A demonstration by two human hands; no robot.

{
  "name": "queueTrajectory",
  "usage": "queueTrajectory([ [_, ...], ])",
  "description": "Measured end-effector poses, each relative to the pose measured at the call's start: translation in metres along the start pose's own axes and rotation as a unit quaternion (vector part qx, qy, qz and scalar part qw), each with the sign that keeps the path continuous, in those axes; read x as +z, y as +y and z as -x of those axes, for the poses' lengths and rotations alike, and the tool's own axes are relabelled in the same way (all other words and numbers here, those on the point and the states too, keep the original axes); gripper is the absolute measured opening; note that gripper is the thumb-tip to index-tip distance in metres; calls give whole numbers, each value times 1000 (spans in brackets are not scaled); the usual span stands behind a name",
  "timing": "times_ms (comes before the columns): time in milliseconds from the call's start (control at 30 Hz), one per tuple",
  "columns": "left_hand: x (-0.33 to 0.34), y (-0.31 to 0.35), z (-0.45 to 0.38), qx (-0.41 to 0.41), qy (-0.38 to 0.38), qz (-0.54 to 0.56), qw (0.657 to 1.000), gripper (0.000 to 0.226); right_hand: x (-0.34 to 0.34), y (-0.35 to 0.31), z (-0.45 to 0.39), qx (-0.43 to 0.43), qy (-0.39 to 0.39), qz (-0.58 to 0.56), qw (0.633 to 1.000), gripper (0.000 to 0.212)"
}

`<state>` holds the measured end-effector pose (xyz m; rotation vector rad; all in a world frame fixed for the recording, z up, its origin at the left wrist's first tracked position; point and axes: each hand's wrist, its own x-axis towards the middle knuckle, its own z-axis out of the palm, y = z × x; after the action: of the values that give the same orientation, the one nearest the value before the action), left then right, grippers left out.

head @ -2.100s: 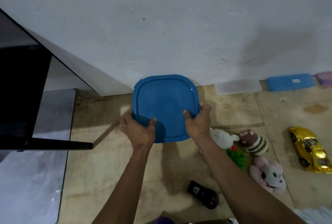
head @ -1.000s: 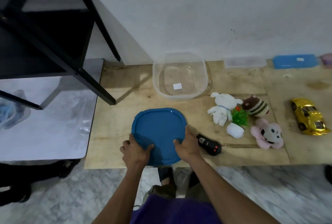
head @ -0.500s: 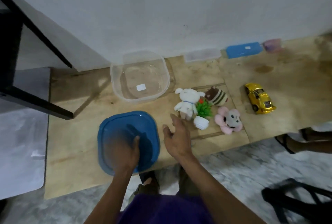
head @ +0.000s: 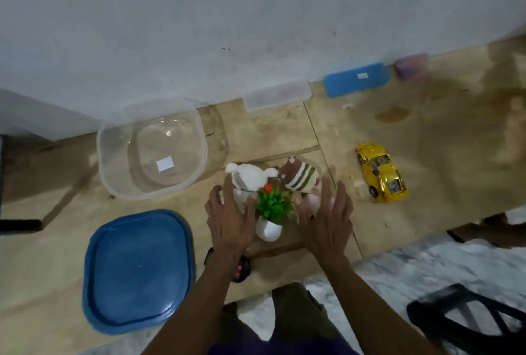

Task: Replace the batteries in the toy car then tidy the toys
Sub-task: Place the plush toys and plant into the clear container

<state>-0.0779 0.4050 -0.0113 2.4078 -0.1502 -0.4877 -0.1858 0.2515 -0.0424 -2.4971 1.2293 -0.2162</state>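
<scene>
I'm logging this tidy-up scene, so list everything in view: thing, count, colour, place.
clear tub: 1, transparent, open, far left by the wall
blue lid: 1, blue, flat on the board, near left
white plush: 1, white, centre, beyond the left hand
striped plush: 1, brown and cream, right of the white plush
pink plush: 1, pink, mostly hidden by the right hand
toy plant: 1, green in a white pot, between the hands
remote: 1, black, partly under the left forearm
toy car: 1, gold, right
blue case: 1, blue, against the wall
clear case: 1, transparent, against the wall
left hand: open, beside the plant
right hand: open, beside the plant
</scene>
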Motion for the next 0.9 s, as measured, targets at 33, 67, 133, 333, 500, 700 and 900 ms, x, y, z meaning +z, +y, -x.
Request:
queueTrajectory([
  [33,7,4,-6,-6,0,2,1000,69,5,-2,-8,-13,-4,3,1000,73],
  [67,12,8,-12,-12,-1,1,1000,68,9,-6,-17,-27,-7,12,1000,72],
  [133,22,14,-23,-27,-4,-8,1000,64,13,-15,-37,-54,-23,33,998,73],
  [333,41,18,-40,-52,-10,-68,996,61,24,-9,-57,-103,-55,52,992,69],
  [500,45,16,-41,-39,-10,-41,998,58,33,-2,-61,-134,-37,13,990,63],
  [700,45,22,-46,-43,-3,21,999,59,24,-2,-71,-106,-34,-112,987,56],
  [900,22,29,-48,-34,68,120,990,49,-8,-12,-93,23,-86,-184,979,56],
])
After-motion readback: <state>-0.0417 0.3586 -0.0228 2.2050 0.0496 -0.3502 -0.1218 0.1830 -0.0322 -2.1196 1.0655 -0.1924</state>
